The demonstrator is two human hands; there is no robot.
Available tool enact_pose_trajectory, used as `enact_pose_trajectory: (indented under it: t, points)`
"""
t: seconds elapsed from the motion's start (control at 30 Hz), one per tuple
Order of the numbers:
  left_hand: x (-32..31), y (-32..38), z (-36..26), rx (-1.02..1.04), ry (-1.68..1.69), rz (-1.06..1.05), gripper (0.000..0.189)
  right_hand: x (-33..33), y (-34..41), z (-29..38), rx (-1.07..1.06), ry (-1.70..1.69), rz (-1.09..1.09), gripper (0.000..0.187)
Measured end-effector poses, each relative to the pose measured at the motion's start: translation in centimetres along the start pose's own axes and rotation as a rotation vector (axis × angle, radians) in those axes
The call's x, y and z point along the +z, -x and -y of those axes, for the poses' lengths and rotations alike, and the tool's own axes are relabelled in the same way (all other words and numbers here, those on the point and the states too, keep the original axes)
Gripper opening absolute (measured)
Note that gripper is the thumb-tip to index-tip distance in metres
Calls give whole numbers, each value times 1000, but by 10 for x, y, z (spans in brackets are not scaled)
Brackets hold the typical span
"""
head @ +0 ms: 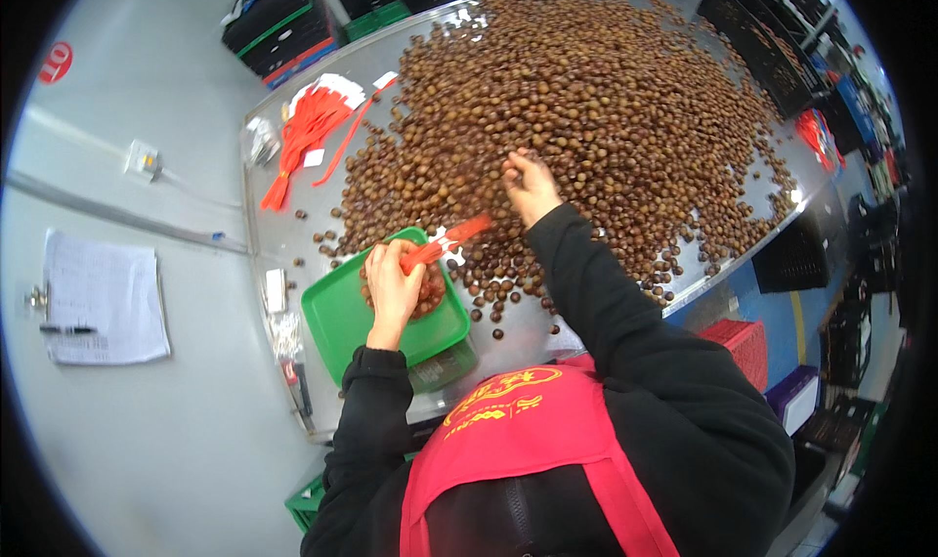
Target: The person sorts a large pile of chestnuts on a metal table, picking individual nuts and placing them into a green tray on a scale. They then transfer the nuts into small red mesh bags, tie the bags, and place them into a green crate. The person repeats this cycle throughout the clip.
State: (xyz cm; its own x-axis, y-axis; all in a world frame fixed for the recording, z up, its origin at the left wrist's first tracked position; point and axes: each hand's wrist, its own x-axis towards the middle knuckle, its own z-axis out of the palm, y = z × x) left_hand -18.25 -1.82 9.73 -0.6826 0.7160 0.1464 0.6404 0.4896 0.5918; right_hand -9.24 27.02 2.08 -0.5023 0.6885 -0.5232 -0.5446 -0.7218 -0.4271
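Note:
My left hand (392,282) grips the gathered neck of a red mesh bag (430,304). The bag's full part holds round brown nuts and rests in a green plastic tray (333,311). Its loose red end (462,231) sticks out to the right, slightly blurred. Beneath the tray, a see-through edge of what looks like a scale (443,366) shows. My right hand (529,183) is over the large heap of round brown nuts (586,110), fingers curled. Whether a nut sits between those fingers is hidden.
Flat red mesh bags with white tags (311,128) lie at the metal table's (282,220) left. Along that edge are white ties (286,336) and a cutter-like tool (302,388). A black crate (762,48) stands far right; a clipboard with paper (106,300) hangs on the wall.

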Motion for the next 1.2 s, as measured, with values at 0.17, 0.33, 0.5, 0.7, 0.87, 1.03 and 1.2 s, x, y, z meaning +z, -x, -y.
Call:
enact_pose_trajectory:
  t: [0.17,0.33,0.5,0.7,0.87,1.03,1.2]
  points:
    - [-38,13,11,136,177,132,62,17,12,40,-138,1156,69,76]
    - [-111,40,19,73,313,-41,62,10,30,67,-649,1677,129,54]
    - [-165,69,22,-120,584,-411,20,24,67,57,-745,1688,365,36]
    - [-177,102,22,-174,541,-424,14,58,134,-4,-1036,1650,1058,53]
    - [-165,110,21,-178,602,-393,12,65,151,-45,-1014,1826,1255,67]
    - [-151,114,21,-178,630,-358,12,56,140,-59,-1071,1946,1247,62]
    - [-122,112,22,-233,673,-193,13,52,142,-57,-928,2108,1112,18]
